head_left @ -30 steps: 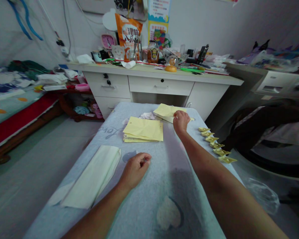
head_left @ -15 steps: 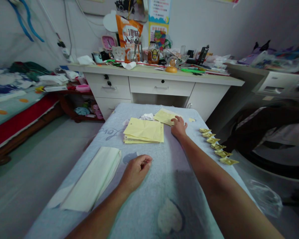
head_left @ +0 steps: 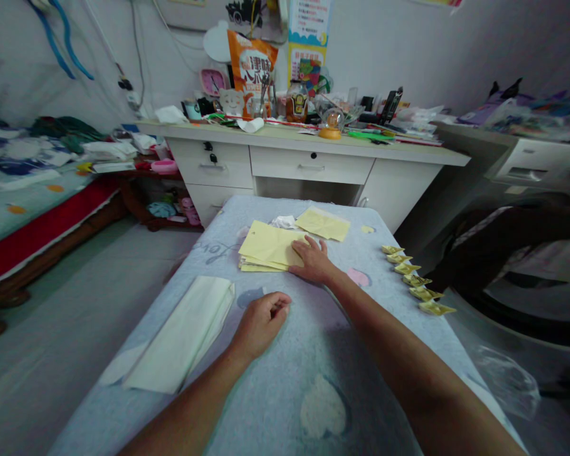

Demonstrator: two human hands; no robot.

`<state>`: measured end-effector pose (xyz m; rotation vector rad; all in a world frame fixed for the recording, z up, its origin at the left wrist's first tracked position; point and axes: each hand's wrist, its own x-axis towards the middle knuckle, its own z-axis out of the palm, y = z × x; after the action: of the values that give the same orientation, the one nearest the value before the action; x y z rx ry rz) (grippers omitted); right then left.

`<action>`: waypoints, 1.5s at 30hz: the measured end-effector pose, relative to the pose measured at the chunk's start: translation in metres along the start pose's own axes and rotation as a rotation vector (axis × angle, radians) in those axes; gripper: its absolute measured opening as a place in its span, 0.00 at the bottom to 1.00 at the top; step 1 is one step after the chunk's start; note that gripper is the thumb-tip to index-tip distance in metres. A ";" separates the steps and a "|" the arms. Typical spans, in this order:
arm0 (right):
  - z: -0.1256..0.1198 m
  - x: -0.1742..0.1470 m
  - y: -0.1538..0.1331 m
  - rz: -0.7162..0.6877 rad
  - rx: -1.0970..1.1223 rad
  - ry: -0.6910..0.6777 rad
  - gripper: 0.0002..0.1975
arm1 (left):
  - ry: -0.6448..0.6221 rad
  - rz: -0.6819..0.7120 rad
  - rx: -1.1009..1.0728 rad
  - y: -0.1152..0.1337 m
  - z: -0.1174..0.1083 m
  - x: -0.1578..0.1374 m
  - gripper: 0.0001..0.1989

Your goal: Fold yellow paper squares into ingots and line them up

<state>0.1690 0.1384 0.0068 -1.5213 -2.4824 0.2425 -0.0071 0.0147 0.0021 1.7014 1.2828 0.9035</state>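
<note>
My right hand [head_left: 312, 258] lies on the right side of a stack of yellow paper sheets [head_left: 268, 244], fingers stretched out over the top sheet. My left hand [head_left: 262, 324] rests on the cloth-covered table in front of the stack, its fingers curled in, and nothing shows in them. To its left lies a folded pale sheet [head_left: 183, 335]. Behind my right hand is a separate yellow sheet [head_left: 323, 223], beside a crumpled white tissue [head_left: 284, 221]. Several small folded paper boats [head_left: 418, 292] stand in a row along the table's right edge.
A white desk [head_left: 285, 136] crowded with a snack bag [head_left: 253, 73], a jar [head_left: 297, 101] and other items stands beyond the table [head_left: 323, 405]. A bed [head_left: 42, 209] is at left. On the right are a washing machine [head_left: 532, 171] and a clear plastic bag [head_left: 506, 380].
My right hand has moved left and nearer, from the separate yellow sheet onto the stack. That sheet stays in its place. My left hand has hardly moved; the view has shifted slightly.
</note>
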 end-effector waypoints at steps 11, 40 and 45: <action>-0.003 -0.007 -0.011 -0.060 0.004 0.170 0.12 | 0.017 0.024 -0.020 -0.003 0.000 -0.001 0.08; -0.029 -0.129 -0.019 0.177 0.714 0.309 0.11 | 0.055 -0.172 -0.756 0.004 0.006 -0.002 0.23; -0.027 -0.135 -0.018 0.138 0.936 0.170 0.05 | -0.015 -0.175 -0.763 0.005 0.008 -0.003 0.33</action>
<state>0.2204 0.0103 0.0243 -1.1979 -1.6960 1.0607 0.0011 0.0094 0.0034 0.9797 0.8858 1.0881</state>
